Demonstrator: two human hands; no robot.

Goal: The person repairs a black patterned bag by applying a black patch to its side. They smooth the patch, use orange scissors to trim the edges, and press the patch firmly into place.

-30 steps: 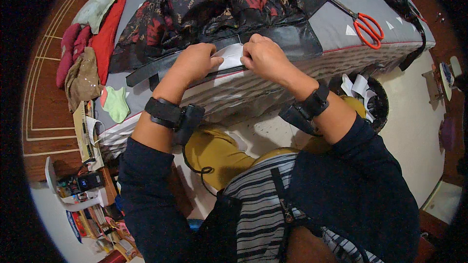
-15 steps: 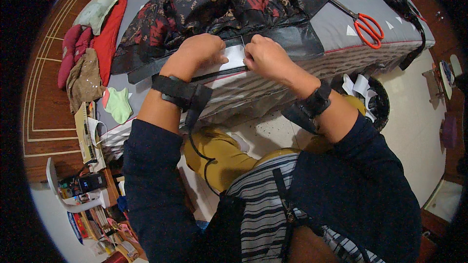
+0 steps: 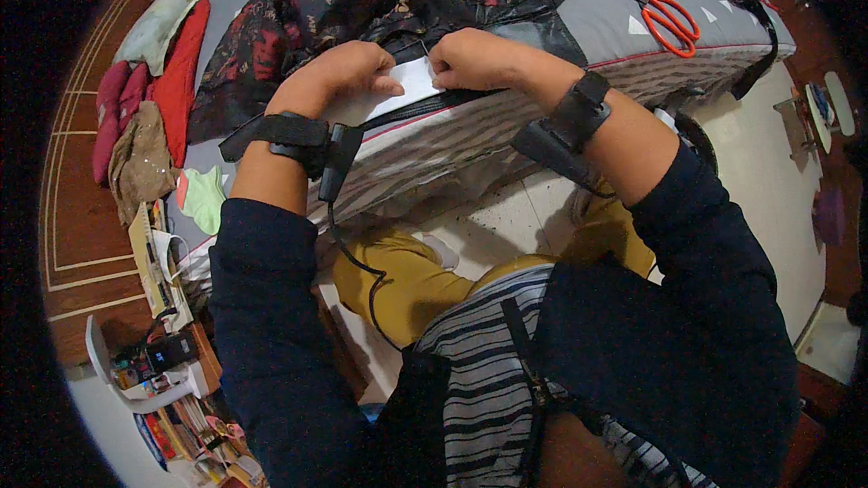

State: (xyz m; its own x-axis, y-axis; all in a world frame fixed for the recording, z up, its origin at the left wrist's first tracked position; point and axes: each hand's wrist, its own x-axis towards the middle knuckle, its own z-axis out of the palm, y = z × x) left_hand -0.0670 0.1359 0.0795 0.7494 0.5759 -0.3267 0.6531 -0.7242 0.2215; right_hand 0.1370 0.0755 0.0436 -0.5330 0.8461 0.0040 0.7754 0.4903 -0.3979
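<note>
A dark printed garment (image 3: 339, 4) with black, shiny edging lies at the near side of the bed. Along that edging lies a smooth white paper-like strip (image 3: 417, 79). My left hand (image 3: 348, 72) is closed at the strip's left part, with the thumb against it. At the strip's right end my right hand (image 3: 470, 61) pinches its edge, the fingers curled and the fingertips partly hidden. A thin, light line stands just beside the right fingertips; I cannot make out what it is. A dark zip-like band (image 3: 425, 108) runs below the strip.
Red-handled scissors (image 3: 670, 25) lie on the grey bed (image 3: 624, 4), right of the garment. At the left are a red cloth (image 3: 181, 81), a brown sequined cloth (image 3: 143, 161) and a green sock (image 3: 202, 199). A dark bin (image 3: 698, 140) stands right, below the bed edge.
The view has shifted, so the bed and garment sit higher and further left. My right hand has turned, its wrist now raised, with more of the strip showing. Both hands remain at the strip.
</note>
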